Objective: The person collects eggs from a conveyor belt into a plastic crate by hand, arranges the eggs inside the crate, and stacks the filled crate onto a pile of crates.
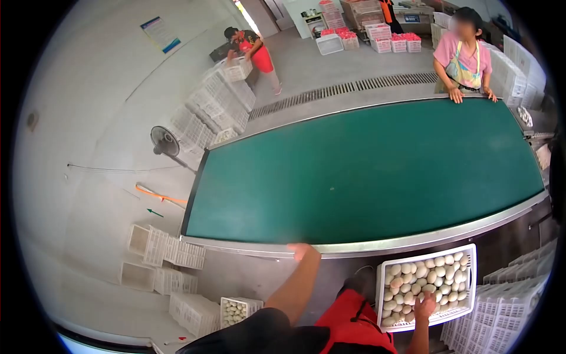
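Eggs (421,272) in crate (473,272), beneath right grip (424,305); one possibly held.

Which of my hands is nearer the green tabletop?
Left. Your left hand is at the near metal edge of the green tabletop; your right hand is farther off, at the eggs in the white crate.

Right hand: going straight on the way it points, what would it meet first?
Most likely the eggs just ahead of the right hand, inside the white crate; depth is unclear, so it may already be touching one.
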Motion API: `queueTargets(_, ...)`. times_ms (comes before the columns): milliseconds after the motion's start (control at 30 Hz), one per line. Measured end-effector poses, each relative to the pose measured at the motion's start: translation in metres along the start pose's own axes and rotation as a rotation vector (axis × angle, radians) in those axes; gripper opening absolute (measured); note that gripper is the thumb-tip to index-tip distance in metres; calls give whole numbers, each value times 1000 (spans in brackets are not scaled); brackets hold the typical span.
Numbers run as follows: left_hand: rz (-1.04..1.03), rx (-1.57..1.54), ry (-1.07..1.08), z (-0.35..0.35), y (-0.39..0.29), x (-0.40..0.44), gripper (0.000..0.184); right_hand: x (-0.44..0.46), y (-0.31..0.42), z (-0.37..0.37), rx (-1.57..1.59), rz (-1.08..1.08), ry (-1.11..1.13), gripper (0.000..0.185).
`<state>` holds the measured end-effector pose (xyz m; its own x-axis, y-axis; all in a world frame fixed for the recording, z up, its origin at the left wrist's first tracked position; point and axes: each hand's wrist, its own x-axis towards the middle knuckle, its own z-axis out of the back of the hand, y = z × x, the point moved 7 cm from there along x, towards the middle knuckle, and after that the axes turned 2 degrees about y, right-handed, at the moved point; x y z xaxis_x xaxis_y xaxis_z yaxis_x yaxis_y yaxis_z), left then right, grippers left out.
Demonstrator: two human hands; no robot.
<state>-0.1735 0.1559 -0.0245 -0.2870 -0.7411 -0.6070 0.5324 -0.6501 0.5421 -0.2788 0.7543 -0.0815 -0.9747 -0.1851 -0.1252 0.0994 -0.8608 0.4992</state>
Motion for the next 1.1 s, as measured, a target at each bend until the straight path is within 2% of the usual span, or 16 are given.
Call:
queueTargets(167, 5, 0, 7, -1, 0, 0, 45, -5, 1, 2, -4, -19, -4, 43)
queueTargets(233, 13, 12, 6, -4, 2, -1, 44, -2, -3, -4, -13, -92, 52, 52)
queueTargets(300, 20, 56, -14, -2, 6, -9, 43, -3, -24, -43, -112, 40, 10, 49)
queueTargets(367, 21, 124, -66, 13, 18, -24, 42, 11, -49, -55, -5, -12, 137, 47)
queueTargets(400, 5, 179, -72, 19, 18, -37, 42, -4, -40, -26, 161, 143, -153, 38)
queueTargets(433, -108, 321, -1, 25, 15, -54, 39, -8, -47, -20, 87, 28, -156, 40)
queueTargets(500, -2, 213, 50, 16, 16, -24, 46, -19, -18, 25, 18, -208, -98, 40)
queueTargets(600, -49, 479, 39, -49, 23, 74, 50, -38, 8, 35, 38, -26, -166, 37)
queueTargets(667, -71, 522, 105, -38, 17, 56, 50, -38, 30, 25, -83, 100, -177, 33)
queueTargets(767, -44, 514, 110, -11, 16, 16, 50, -17, 48, 26, -177, -9, -39, 25)
queueTargets(800, -5, 493, 90, 0, 16, -3, 50, -10, 66, 37, -61, 73, -172, 17)
queueTargets(867, 67, 481, 62, 15, 16, -26, 50, 6, 90, 21, 92, 55, -48, 26)
queueTargets(933, -71, 657, 168, -16, 14, 21, 47, 14, 124, 11, 129, -86, 257, 37)
queueTargets(967, -140, 748, 220, -32, 15, 37, 46, 14, 124, -21, 75, -47, 317, 39)
queueTargets(1000, -218, 758, 169, -32, 13, 34, 55, 16, 130, -41, 67, -45, 309, 39)
queueTargets(1100, -174, 703, 220, -21, 15, 38, 47, 14, 148, -44, 15, -62, 140, 44)
